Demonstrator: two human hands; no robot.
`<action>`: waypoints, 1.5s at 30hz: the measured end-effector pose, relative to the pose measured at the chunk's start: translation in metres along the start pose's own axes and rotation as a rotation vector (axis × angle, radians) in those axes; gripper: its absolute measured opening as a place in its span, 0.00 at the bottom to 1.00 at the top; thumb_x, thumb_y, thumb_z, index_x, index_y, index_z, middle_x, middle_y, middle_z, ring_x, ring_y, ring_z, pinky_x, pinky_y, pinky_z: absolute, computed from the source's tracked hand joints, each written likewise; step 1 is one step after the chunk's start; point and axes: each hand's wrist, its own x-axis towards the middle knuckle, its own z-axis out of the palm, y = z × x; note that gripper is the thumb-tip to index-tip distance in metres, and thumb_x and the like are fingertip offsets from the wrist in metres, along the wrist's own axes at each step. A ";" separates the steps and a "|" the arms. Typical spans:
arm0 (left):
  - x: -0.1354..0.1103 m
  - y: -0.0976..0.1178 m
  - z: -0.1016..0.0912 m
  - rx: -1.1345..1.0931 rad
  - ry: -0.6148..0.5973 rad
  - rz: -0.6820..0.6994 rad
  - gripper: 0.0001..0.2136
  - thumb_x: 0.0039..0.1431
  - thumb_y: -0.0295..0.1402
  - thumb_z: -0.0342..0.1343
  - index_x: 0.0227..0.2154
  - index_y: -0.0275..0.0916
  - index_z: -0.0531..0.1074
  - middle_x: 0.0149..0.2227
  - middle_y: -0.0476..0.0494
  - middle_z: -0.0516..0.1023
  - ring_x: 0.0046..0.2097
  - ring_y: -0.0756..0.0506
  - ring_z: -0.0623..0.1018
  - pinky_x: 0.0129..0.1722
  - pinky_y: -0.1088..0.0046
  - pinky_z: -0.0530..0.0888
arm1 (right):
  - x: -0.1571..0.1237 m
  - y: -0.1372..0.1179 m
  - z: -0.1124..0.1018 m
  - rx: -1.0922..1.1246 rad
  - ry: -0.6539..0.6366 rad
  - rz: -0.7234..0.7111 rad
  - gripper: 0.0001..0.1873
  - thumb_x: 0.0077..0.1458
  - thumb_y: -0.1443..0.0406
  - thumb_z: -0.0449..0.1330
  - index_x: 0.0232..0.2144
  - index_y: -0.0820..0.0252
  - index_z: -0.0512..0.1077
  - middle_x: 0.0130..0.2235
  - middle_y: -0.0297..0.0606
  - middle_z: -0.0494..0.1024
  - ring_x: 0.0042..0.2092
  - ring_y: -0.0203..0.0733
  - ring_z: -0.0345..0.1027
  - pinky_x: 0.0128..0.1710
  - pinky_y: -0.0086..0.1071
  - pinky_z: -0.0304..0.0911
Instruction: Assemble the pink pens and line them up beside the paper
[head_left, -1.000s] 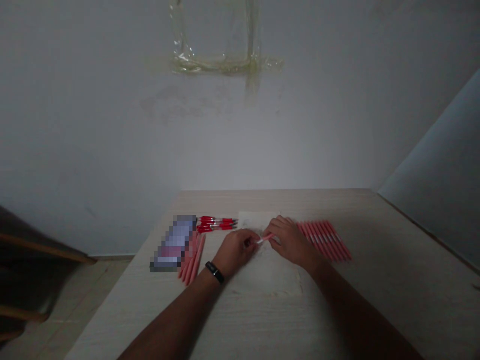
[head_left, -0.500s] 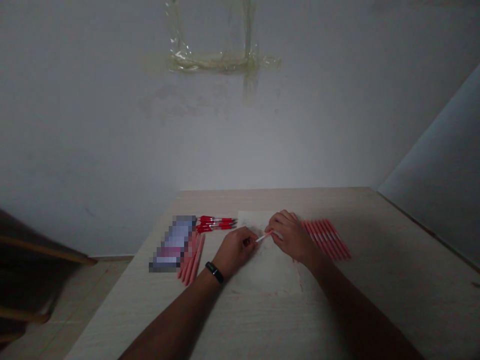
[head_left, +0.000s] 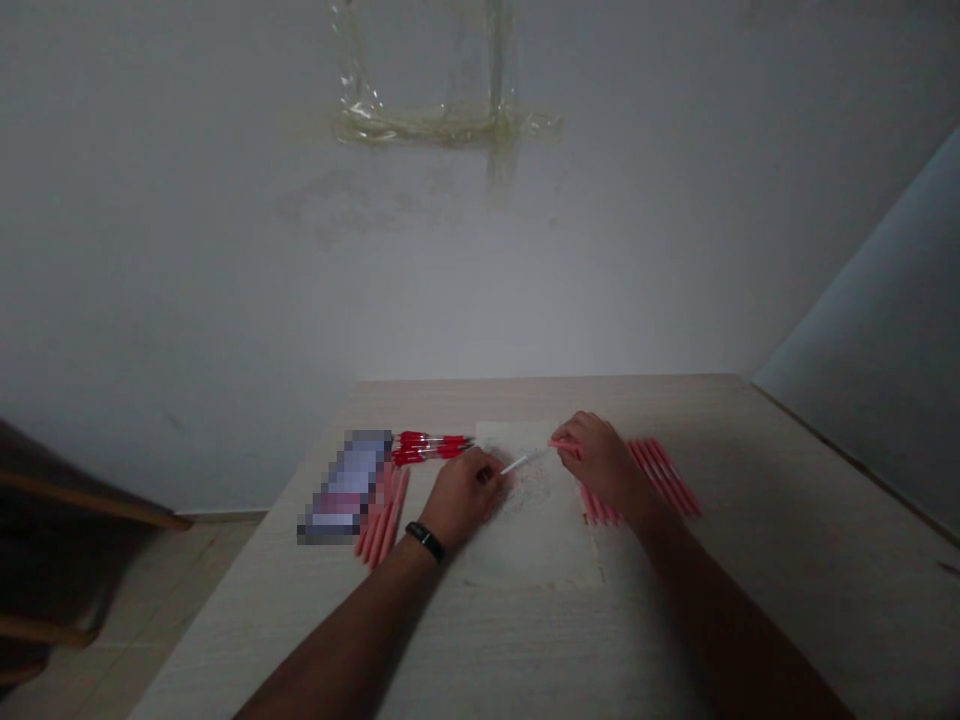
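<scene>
My left hand (head_left: pixel 463 496) is closed in a pinch on one end of a thin white pen refill (head_left: pixel 517 464) above a sheet of white paper (head_left: pixel 536 525). My right hand (head_left: pixel 600 462) is closed on a pink pen barrel (head_left: pixel 561 444), drawn off to the right of the refill's other end. A row of pink pen barrels (head_left: pixel 660 475) lies on the table just right of that hand. Left of my left hand lie several red pens (head_left: pixel 431 447) and a few pink barrels (head_left: pixel 384 520).
A blurred-out flat object (head_left: pixel 345 485) rests at the table's left side beside the pink barrels. The light wooden table (head_left: pixel 750 560) meets a grey wall (head_left: pixel 225 300) with yellowed tape marks. A dark chair (head_left: pixel 60 540) stands at far left.
My hands have pulled apart: the right hand moved right and away with the pink barrel, exposing more of the white refill held by the left hand.
</scene>
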 end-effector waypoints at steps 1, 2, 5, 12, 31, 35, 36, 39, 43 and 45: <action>0.000 0.000 0.000 -0.006 0.002 0.001 0.08 0.59 0.35 0.56 0.33 0.38 0.78 0.33 0.45 0.79 0.34 0.47 0.75 0.33 0.73 0.66 | -0.001 -0.001 0.004 0.011 -0.027 0.002 0.06 0.55 0.72 0.59 0.36 0.58 0.73 0.38 0.39 0.75 0.43 0.44 0.66 0.43 0.35 0.57; 0.000 0.000 0.000 -0.010 0.002 0.005 0.08 0.59 0.35 0.56 0.33 0.38 0.78 0.33 0.45 0.79 0.34 0.47 0.75 0.33 0.73 0.66 | -0.002 -0.003 0.008 0.016 -0.052 -0.001 0.06 0.56 0.71 0.59 0.36 0.58 0.74 0.38 0.38 0.75 0.43 0.43 0.66 0.43 0.35 0.57; 0.000 0.000 0.001 -0.010 -0.007 0.022 0.09 0.59 0.35 0.56 0.32 0.37 0.78 0.32 0.44 0.78 0.34 0.47 0.74 0.34 0.73 0.66 | -0.004 -0.008 0.017 -0.001 -0.132 -0.018 0.06 0.56 0.71 0.60 0.37 0.58 0.74 0.37 0.37 0.76 0.42 0.42 0.67 0.44 0.34 0.56; 0.000 -0.002 0.002 0.013 -0.010 0.036 0.08 0.59 0.33 0.56 0.32 0.37 0.78 0.32 0.45 0.77 0.34 0.47 0.74 0.33 0.73 0.66 | -0.007 -0.008 0.023 -0.018 -0.195 -0.020 0.05 0.57 0.69 0.61 0.37 0.58 0.76 0.37 0.37 0.76 0.42 0.41 0.67 0.44 0.33 0.57; 0.001 -0.004 0.002 0.055 -0.010 0.014 0.07 0.56 0.30 0.56 0.32 0.38 0.79 0.32 0.45 0.76 0.36 0.47 0.73 0.35 0.73 0.65 | -0.007 0.000 0.023 0.068 -0.100 -0.087 0.08 0.60 0.61 0.63 0.39 0.59 0.75 0.39 0.39 0.76 0.44 0.44 0.67 0.46 0.36 0.60; 0.001 -0.004 0.002 0.056 -0.009 0.019 0.07 0.56 0.30 0.56 0.32 0.39 0.79 0.32 0.45 0.76 0.35 0.47 0.73 0.35 0.73 0.65 | -0.006 -0.006 0.016 0.083 -0.101 -0.122 0.06 0.61 0.63 0.62 0.39 0.59 0.75 0.39 0.39 0.76 0.44 0.44 0.67 0.46 0.36 0.60; 0.001 -0.004 0.002 0.055 -0.010 0.019 0.07 0.56 0.29 0.56 0.32 0.39 0.79 0.32 0.45 0.76 0.35 0.47 0.73 0.35 0.73 0.65 | -0.006 -0.007 0.015 0.084 -0.108 -0.128 0.05 0.61 0.63 0.61 0.39 0.59 0.75 0.39 0.38 0.76 0.44 0.43 0.67 0.46 0.36 0.60; 0.001 -0.005 0.001 0.055 -0.021 0.024 0.08 0.55 0.28 0.56 0.33 0.39 0.80 0.32 0.45 0.76 0.36 0.47 0.73 0.35 0.73 0.65 | -0.005 -0.009 0.013 0.081 -0.122 -0.134 0.04 0.61 0.64 0.61 0.36 0.59 0.75 0.38 0.38 0.75 0.43 0.43 0.67 0.45 0.36 0.60; 0.000 -0.003 0.001 0.045 -0.032 0.047 0.09 0.54 0.27 0.56 0.35 0.40 0.80 0.33 0.45 0.75 0.37 0.46 0.73 0.36 0.73 0.66 | -0.004 -0.009 0.014 0.083 -0.128 -0.126 0.03 0.60 0.64 0.62 0.34 0.58 0.74 0.37 0.37 0.75 0.42 0.42 0.66 0.45 0.35 0.59; -0.001 -0.003 0.000 0.042 -0.028 0.058 0.09 0.55 0.27 0.56 0.34 0.41 0.80 0.32 0.45 0.75 0.37 0.46 0.73 0.36 0.73 0.66 | -0.004 -0.008 0.015 0.080 -0.130 -0.128 0.03 0.59 0.65 0.63 0.34 0.58 0.74 0.36 0.37 0.75 0.42 0.42 0.66 0.44 0.35 0.59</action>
